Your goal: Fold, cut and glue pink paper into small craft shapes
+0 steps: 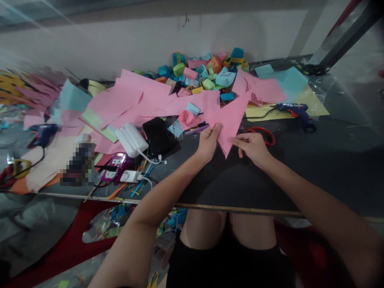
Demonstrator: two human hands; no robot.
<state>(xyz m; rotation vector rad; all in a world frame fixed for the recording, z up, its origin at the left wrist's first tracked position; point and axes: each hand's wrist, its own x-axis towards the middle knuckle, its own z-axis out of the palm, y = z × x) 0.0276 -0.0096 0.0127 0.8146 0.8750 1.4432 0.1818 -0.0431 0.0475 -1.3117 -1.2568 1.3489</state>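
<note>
Held up over the dark table is a piece of pink paper (229,120) with a sharp point at the bottom and wings spreading toward the upper left and upper right. My left hand (209,142) pinches its left edge, thumb on the front. On the other side, my right hand (250,147) grips the edge near the lower point between thumb and fingers. Just behind my right hand lie red-handled scissors (270,136), partly hidden by it. A purple pen (196,130) rests left of the paper, near a curled pink paper piece (188,119).
Small folded paper boxes (207,74) pile up by the wall. Pink sheets (129,98) spread leftward. Blue glue guns lie at right (295,112) and left (45,134). A white power bank (131,139), a black phone-like object (158,136) and a purple power strip (115,168) with cables sit left.
</note>
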